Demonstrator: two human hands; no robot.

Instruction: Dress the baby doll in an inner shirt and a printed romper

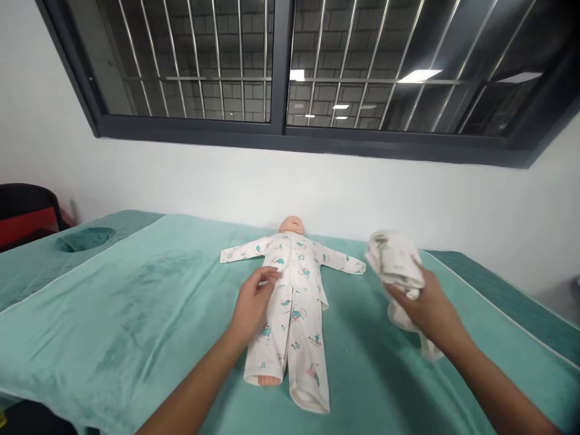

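A baby doll (292, 225) lies on its back with its head towards the wall. It wears a white printed pajama top (296, 260), sleeves spread out to both sides, and matching pajama pants (306, 356). A bit of the doll's foot shows at the left pant cuff. My left hand (254, 299) is over the left edge of the outfit near the waist, fingers loosely bent and apart, holding nothing. On the right, my right hand (428, 305) grips a bunched white printed cloth (394, 260) above the bed; a loose end hangs down. Motion blurs the cloth a little.
The doll rests on a bed with a green plush cover (149, 314), which has a round hole (86, 238) at the left end. A white wall (203, 181) and a barred window (281, 130) stand behind. A black and red chair back (27, 217) is at far left.
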